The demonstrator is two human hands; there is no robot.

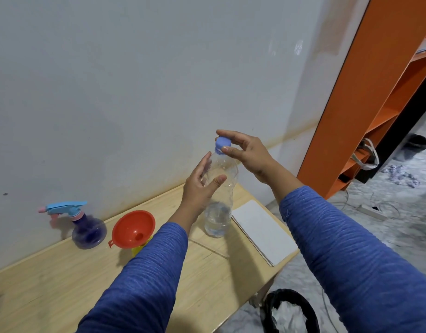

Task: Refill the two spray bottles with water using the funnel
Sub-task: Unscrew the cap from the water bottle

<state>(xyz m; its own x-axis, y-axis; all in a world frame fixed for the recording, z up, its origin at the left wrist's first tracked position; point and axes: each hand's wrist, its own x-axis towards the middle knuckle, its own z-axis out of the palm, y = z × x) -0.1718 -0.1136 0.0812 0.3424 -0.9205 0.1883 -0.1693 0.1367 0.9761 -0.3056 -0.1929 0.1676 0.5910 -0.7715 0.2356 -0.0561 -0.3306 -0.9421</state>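
Observation:
A clear plastic water bottle stands upright on the wooden table, with a little water in its bottom. My right hand pinches its blue cap from above. My left hand is against the bottle's left side, fingers straight and apart, thumb across the front. A red funnel sits in the mouth of a yellow bottle, which the funnel and my left sleeve mostly hide. At the left stands a purple spray bottle with a blue trigger head on it.
A white flat board lies on the table's right end. The wall runs close behind the table. An orange shelf unit stands at the right. A black-lined bin sits on the floor below the table's edge, with cables beyond it.

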